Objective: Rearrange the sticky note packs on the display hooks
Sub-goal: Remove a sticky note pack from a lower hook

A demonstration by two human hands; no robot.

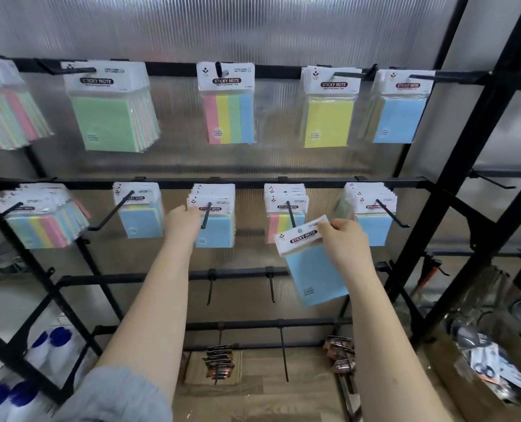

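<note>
Pinching the white header card of a blue pack between thumb and curled fingers, my right hand holds it off the rack, tilted, its punched hole free of any hook. My left hand reaches to the stack on the middle hook of the second row; its fingertips touch the left edge of the cards, but whether they grip or merely steady I cannot tell.

I judge this the carrying step: one pack is off and needs a home. Next I must level the card and thread its hole over a hook tip, likely that blue stack's hook, which my left hand seems to be readying.

Room is fair: open air lies below the second row, with bare hooks near the pack's lower edge. The striped stack's hook juts just above my pack, so I should swing clear of it.
</note>
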